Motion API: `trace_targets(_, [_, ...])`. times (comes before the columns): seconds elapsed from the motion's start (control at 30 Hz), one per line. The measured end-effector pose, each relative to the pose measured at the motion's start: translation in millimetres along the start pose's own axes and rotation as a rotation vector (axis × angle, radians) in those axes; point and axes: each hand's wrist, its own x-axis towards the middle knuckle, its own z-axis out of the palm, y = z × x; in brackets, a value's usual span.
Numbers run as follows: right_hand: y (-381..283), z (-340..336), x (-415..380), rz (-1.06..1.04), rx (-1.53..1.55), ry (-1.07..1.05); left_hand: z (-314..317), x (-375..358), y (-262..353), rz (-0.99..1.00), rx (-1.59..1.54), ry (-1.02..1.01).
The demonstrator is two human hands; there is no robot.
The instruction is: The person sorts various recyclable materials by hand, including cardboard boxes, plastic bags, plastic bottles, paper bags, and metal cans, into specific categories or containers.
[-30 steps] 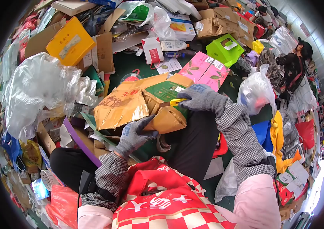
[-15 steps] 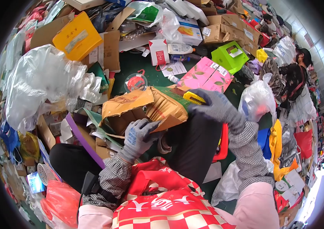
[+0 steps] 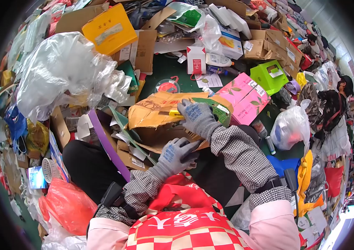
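Observation:
A crumpled brown and green cardboard box [image 3: 160,112] lies across my lap. My left hand [image 3: 176,153], in a grey knit glove, grips the box's near lower edge. My right hand [image 3: 197,118], also gloved, reaches across the box and is closed on a yellow utility knife [image 3: 176,113], of which only the tip shows at the glove's left side, against the cardboard.
A big clear plastic bag [image 3: 62,73] lies at the left and a pink flat box [image 3: 245,96] just right of the hands. A yellow box [image 3: 109,28], a green box [image 3: 270,76] and loose cardboard lie beyond. Another person [image 3: 333,98] sits at the far right.
My right hand has swung from the box's right end to its middle with the knife. The box has flattened and turned; my left hand has shifted right along its lower edge.

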Motion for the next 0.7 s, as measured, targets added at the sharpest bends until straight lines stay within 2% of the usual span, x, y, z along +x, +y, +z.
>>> trace_targets(0.1, [0.9,-16.7,1.0,0.017,0.014,0.163,27.9,-7.0,-56.7,-0.394,-0.767,0.243])
trace_targets(0.13, [4.3,-19.9,-2.5,-0.014,0.037,0.27,15.8,-3.7,-62.5,-0.429,-0.607,0.195])
trace_targets(0.17, [4.3,-25.1,-5.3,-0.025,0.036,0.274,0.2,5.9,-65.1,-0.462,-0.447,0.149])
trace_targets(0.2, [3.8,-31.7,-8.3,-0.039,0.031,0.277,-13.7,18.2,-63.5,-0.609,-0.209,-0.084])
trace_targets(0.23, [2.3,-37.0,-11.7,-0.053,0.026,0.279,-21.7,32.3,-70.3,-0.629,-0.016,-0.366])
trace_targets(0.3, [1.9,-41.8,-17.9,-0.062,0.016,0.285,-3.5,32.9,-107.5,-0.376,0.485,-0.268])
trace_targets(0.37, [9.6,-45.0,-26.4,-0.067,0.036,0.343,-0.6,27.9,-141.8,-0.474,0.447,-0.374])
trace_targets(0.43, [18.5,-45.6,-33.2,-0.021,0.046,0.322,0.1,33.1,-143.5,-0.471,0.577,-0.359])
trace_targets(0.5, [30.9,-33.5,-36.9,0.01,0.074,0.354,-23.9,40.8,-106.3,-0.481,0.645,-0.407])
trace_targets(0.53, [33.9,-36.9,-39.4,0.063,0.063,0.333,-26.1,42.4,-109.5,-0.581,0.572,-0.429])
trace_targets(0.63, [45.7,-34.4,-42.7,0.217,0.188,0.395,-45.1,36.8,-111.5,-0.571,0.543,-0.41])
trace_targets(0.67, [52.0,-32.1,-42.4,0.275,0.22,0.37,-51.9,33.0,-101.9,-0.524,0.528,-0.278])
trace_targets(0.7, [58.1,-27.4,-41.5,0.292,0.248,0.377,-58.7,34.6,-95.6,-0.49,0.529,-0.234])
